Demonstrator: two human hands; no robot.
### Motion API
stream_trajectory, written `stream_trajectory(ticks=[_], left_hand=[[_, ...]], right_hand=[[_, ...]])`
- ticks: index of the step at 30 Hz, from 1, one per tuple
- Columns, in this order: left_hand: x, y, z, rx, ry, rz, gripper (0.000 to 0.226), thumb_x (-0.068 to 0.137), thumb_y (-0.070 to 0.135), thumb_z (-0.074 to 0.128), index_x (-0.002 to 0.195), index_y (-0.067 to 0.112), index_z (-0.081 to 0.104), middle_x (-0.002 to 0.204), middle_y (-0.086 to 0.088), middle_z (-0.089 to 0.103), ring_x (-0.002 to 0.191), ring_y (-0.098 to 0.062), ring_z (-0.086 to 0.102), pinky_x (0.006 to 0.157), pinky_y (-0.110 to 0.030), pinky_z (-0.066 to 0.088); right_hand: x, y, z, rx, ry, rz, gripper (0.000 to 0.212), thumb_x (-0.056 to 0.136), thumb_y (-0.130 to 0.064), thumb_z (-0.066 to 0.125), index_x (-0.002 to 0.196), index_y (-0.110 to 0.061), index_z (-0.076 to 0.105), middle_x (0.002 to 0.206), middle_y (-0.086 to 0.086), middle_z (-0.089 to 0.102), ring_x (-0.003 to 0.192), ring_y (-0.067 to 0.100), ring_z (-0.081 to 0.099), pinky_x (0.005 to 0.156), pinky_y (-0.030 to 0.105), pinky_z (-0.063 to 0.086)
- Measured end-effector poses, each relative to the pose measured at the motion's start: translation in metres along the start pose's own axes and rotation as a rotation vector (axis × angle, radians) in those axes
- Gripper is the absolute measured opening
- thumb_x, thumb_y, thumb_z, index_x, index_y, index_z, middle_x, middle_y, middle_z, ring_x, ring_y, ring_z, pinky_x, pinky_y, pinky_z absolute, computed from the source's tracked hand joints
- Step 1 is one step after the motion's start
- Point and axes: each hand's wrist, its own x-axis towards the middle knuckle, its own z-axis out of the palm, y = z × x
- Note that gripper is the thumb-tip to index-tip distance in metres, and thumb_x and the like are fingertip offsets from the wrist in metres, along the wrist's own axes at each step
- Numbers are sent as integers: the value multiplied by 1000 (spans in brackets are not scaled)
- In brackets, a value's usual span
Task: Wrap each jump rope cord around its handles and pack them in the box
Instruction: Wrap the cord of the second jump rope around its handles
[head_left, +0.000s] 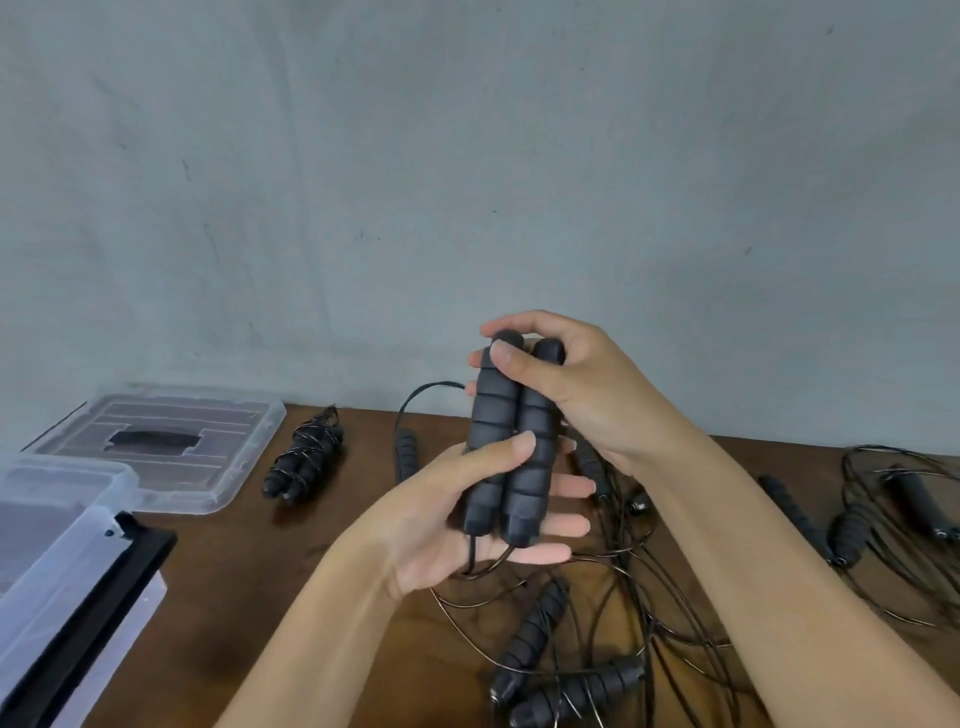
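Note:
Two black foam jump rope handles (511, 441) stand upright side by side above the table. My left hand (467, 514) cradles their lower ends, thumb pressed across the front. My right hand (566, 384) grips their tops, thumb on the left handle. Their thin black cord (483, 566) hangs loose from the bottom ends. One wrapped jump rope bundle (304, 457) lies on the table at the left. The clear plastic box (57, 566) sits at the lower left edge.
The box's clear lid (166, 447) lies flat at the back left. Several loose handles and tangled cords (613, 613) cover the brown table below my hands, with more jump ropes (883, 514) at the right. A grey wall stands behind.

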Motion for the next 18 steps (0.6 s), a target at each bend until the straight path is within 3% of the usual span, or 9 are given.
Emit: stream_trajectory(ticks=[5, 10, 14, 18], left_hand=[[-2, 6, 5, 20, 56, 4, 96, 67, 46, 96, 144, 4, 55, 133, -29, 67, 115, -46, 71, 93, -48, 62], [-6, 11, 9, 59, 113, 34, 53, 89, 34, 72, 134, 9, 61, 128, -23, 72, 106, -40, 75, 87, -40, 65], [-8, 13, 12, 221, 146, 22, 53, 90, 38, 70, 134, 10, 64, 124, -17, 75, 95, -30, 78, 76, -30, 65], [-10, 15, 9, 251, 144, 40, 43, 94, 37, 67, 126, 10, 70, 122, -18, 75, 88, -26, 77, 73, -28, 62]], right_hand=[[9, -5, -6, -57, 34, -76, 31, 84, -36, 78, 112, -24, 73, 111, 8, 76, 107, 29, 73, 101, 53, 55], [16, -11, -6, -74, 33, -102, 37, 76, -45, 81, 108, -29, 76, 112, 7, 76, 107, 29, 73, 101, 52, 55], [21, -15, -3, -89, 7, -117, 34, 78, -40, 81, 109, -27, 76, 111, 10, 76, 106, 31, 73, 101, 53, 55], [23, -20, -2, -84, -12, -133, 34, 80, -35, 80, 111, -23, 75, 111, 15, 75, 105, 34, 73, 100, 53, 55]])
